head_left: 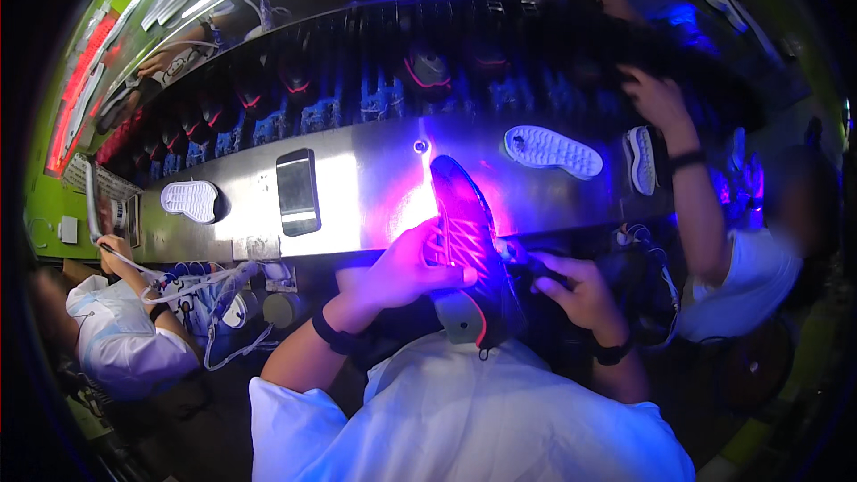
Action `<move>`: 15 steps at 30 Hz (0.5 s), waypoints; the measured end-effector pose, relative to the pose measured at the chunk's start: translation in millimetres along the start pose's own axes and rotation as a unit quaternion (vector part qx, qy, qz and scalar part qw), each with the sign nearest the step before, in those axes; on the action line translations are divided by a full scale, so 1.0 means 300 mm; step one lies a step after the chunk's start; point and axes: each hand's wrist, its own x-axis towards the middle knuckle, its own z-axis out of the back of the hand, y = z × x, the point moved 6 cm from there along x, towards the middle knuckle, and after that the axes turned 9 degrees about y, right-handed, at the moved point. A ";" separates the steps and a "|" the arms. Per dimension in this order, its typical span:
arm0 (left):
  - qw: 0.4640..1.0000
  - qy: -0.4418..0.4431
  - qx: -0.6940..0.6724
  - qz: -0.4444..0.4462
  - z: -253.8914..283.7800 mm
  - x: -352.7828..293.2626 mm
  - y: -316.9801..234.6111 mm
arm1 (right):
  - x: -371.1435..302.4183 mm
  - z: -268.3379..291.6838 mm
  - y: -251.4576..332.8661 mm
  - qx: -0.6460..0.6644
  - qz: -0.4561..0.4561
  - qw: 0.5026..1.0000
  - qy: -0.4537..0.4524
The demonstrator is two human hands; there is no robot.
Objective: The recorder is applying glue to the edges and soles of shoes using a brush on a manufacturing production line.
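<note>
My left hand [406, 263] is closed around the side of a dark shoe upper [469, 214], which lies sole side up with its toe pointing away from me. Purple and pink light covers it, and zigzag lines run along its underside. A grey heel part with a pink edge shows near my chest. My right hand [576, 290] grips a dark, slim tool [527, 256] whose end meets the right edge of the shoe upper. What kind of tool it is, I cannot make out in the glare.
A smartphone [298, 192] lies on the metal bench [339, 147]. White soles rest at left [189, 201] and right [553, 152], with another sole [640, 161] beside a co-worker's arm [683, 143]. Dark shoes [427, 70] line the far side. Another co-worker [134, 330] handles hoses at left.
</note>
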 end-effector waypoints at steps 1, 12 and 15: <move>0.999 -0.014 -0.029 -0.002 0.012 0.004 -0.003 | -0.023 -0.002 0.007 0.004 -0.002 0.999 0.041; 0.996 -0.077 0.035 -0.005 0.025 0.023 -0.034 | 0.018 0.063 0.007 0.106 -0.054 0.990 0.075; 0.995 -0.093 0.024 -0.028 0.038 0.002 -0.032 | -0.004 0.100 0.077 -0.040 0.004 0.991 0.128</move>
